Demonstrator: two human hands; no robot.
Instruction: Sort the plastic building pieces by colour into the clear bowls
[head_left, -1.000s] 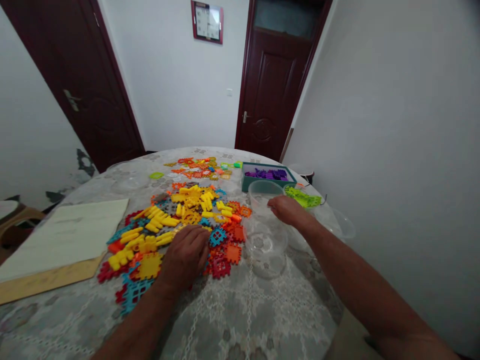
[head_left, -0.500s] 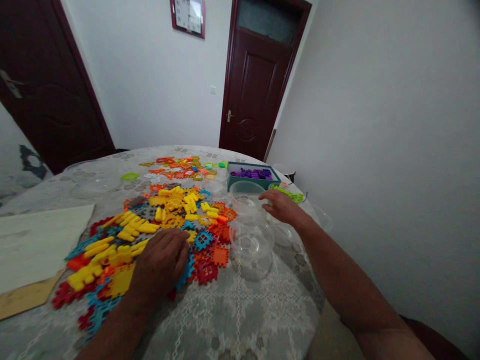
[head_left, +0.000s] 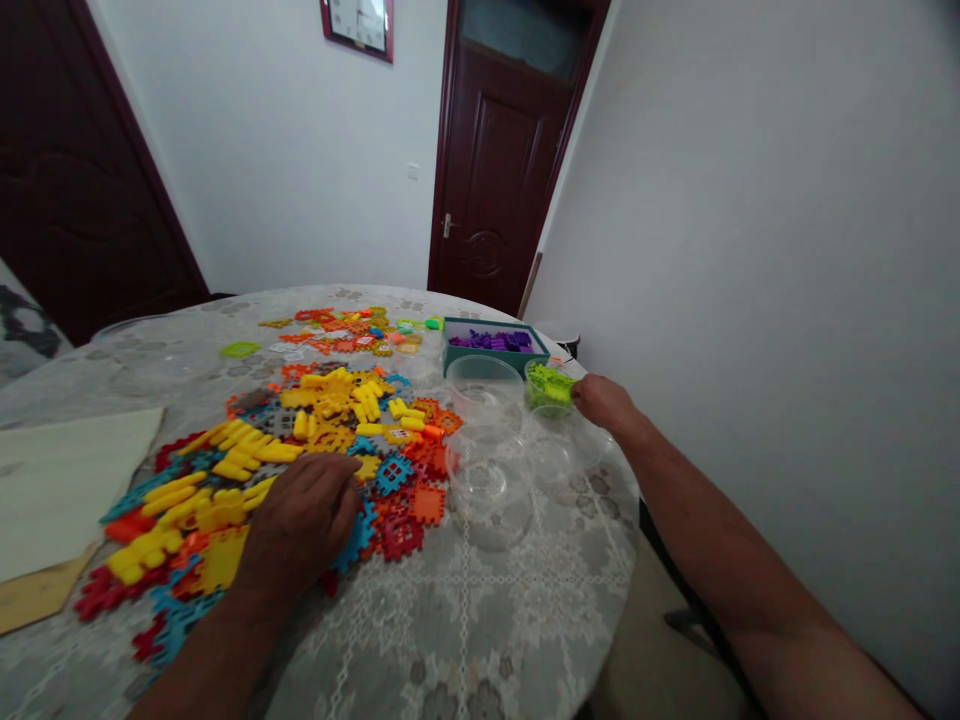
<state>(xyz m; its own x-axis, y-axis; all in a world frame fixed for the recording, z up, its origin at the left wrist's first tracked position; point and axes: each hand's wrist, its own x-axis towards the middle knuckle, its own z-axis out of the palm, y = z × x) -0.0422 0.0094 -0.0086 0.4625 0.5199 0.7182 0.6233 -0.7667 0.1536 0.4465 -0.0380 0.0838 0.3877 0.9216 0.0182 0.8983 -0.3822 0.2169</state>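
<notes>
My left hand (head_left: 307, 515) rests palm down on the near edge of the pile of plastic pieces, its fingers bent, and what lies under it is hidden. Yellow pieces (head_left: 244, 450) lie on top of the pile, beside blue (head_left: 394, 474), orange (head_left: 428, 504) and red ones (head_left: 402, 537). My right hand (head_left: 604, 400) is closed at the right rim of a clear bowl (head_left: 538, 402) holding light green pieces (head_left: 551, 382); its fingertips grip the rim. Left of that bowl stand clear round bowls (head_left: 486, 385).
A green box (head_left: 459, 360) of purple pieces (head_left: 499, 342) stands behind the bowls. More orange pieces (head_left: 341, 330) lie at the back, near a green piece (head_left: 240, 349). A pale board (head_left: 67, 490) lies at the left. The table edge curves close below my right forearm.
My right hand has moved right, from above the clear bowls to the bowl of green pieces, and closed on its rim. The view has shifted slightly right. My left hand stays on the pile.
</notes>
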